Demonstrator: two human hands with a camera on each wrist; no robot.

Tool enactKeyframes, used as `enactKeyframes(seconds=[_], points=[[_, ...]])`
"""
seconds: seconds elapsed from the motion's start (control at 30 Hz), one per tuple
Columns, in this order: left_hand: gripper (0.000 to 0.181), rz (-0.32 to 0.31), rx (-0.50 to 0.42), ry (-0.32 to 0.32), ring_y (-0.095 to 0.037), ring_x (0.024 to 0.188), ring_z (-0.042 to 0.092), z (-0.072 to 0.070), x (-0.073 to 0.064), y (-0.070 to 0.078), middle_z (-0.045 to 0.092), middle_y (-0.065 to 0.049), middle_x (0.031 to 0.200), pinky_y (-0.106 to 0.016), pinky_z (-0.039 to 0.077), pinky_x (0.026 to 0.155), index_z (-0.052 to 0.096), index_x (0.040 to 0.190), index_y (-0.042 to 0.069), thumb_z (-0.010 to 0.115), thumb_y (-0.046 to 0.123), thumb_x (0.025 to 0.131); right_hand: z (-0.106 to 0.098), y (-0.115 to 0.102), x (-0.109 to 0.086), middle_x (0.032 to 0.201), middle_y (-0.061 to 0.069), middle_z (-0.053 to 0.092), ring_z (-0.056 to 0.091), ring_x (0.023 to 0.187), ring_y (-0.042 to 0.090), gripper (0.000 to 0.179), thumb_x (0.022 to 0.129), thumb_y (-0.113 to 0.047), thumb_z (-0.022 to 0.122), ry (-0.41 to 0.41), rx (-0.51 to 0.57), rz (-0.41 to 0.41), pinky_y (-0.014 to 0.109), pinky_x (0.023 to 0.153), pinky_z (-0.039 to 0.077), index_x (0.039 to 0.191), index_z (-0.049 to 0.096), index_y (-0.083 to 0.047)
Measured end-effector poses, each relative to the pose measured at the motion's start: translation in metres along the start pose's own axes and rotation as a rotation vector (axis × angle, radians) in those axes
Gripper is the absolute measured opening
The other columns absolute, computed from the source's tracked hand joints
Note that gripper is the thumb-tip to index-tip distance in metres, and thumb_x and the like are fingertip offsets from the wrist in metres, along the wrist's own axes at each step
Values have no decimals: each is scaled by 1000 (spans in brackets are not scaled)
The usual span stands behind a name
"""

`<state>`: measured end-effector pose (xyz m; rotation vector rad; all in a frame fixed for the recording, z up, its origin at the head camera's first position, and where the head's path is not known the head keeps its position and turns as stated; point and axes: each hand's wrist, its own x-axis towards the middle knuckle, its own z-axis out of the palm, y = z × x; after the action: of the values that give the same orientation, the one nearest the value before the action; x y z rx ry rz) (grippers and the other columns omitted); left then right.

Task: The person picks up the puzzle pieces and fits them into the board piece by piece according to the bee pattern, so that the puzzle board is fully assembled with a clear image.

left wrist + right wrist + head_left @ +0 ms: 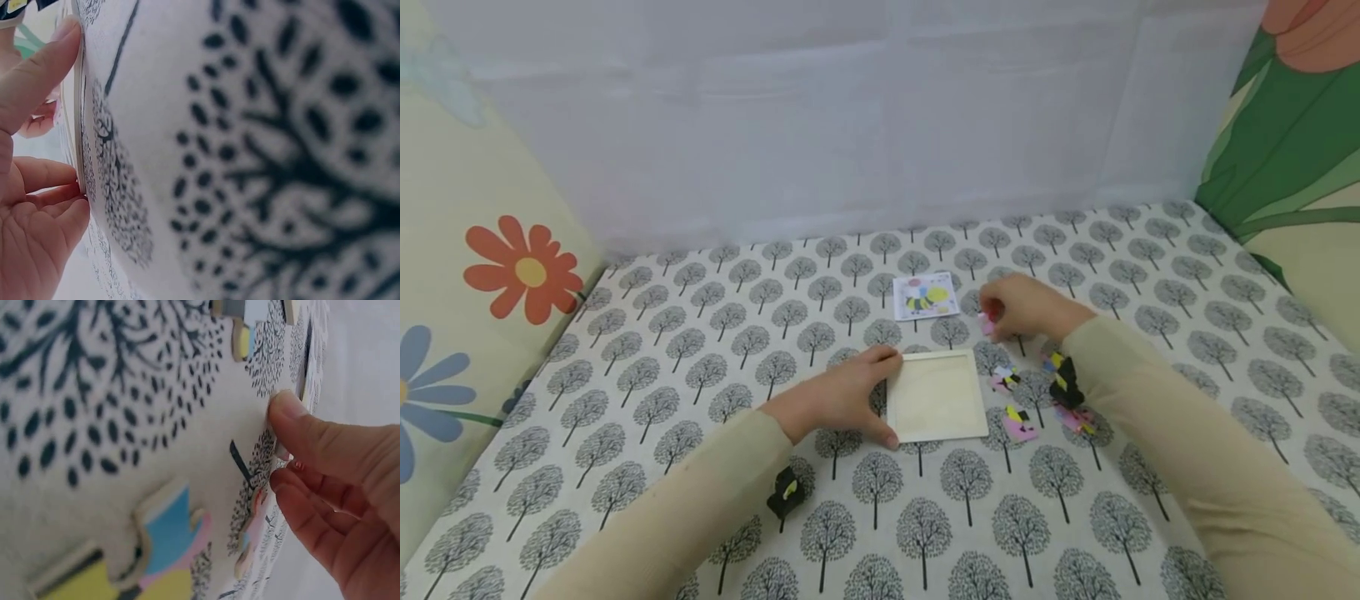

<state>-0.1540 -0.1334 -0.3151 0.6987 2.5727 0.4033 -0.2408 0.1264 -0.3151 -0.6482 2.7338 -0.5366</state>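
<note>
1. Your right hand is nearly closed, thumb and fingertips pinching a small pink puzzle piece above the right-hand end of the white picture card with a yellow-and-black bee; most of the piece is hidden.
2. Your left hand is spread along the left side of the square cream shallow tray, thumb and fingers gripping its two left corners.
3. Watch that fingertip pinch: so little of the piece is covered that a knock could spin it loose.
4. Your right sleeve passes close to the loose pink, yellow and black puzzle pieces; a low forearm could sweep them about.
5. The tray is held on one side only, so a push on its far edge might swivel it across the white tree-print cloth on the counter.
6. As for containers, the tray shows its plain base inside a raised border; you have no piece in it.
</note>
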Motion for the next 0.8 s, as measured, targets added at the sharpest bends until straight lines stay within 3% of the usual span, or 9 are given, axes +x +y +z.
enactKeyframes(seconds=[0.1,0.27,0.47,0.8], points=[[109,12,6,1,-29,136,28,0,0,1,22,-10,152,-40,25,113,27,145,5,85,39,59,0,5,0,91,9,63,57,81,21,16,79,-9,70,30,92,41,32,73,52,94,64,-5],[107,26,17,4,-27,134,32,0,2,1,25,-9,150,-38,27,112,30,144,4,85,39,59,-1,14,-1,84,8,64,55,66,16,10,88,-6,60,29,196,93,27,59,50,95,67,-4],[105,29,16,4,-27,132,35,1,3,1,27,-10,148,-37,29,111,33,143,3,85,38,58,-1,18,-4,81,7,64,55,66,16,16,90,-9,58,22,265,128,27,60,48,101,68,-4],[103,32,6,17,-26,130,37,0,3,1,28,-10,147,-37,31,110,35,141,4,85,38,57,-6,15,-7,82,5,65,54,65,14,18,89,-9,59,10,466,172,27,62,47,104,66,-1]])
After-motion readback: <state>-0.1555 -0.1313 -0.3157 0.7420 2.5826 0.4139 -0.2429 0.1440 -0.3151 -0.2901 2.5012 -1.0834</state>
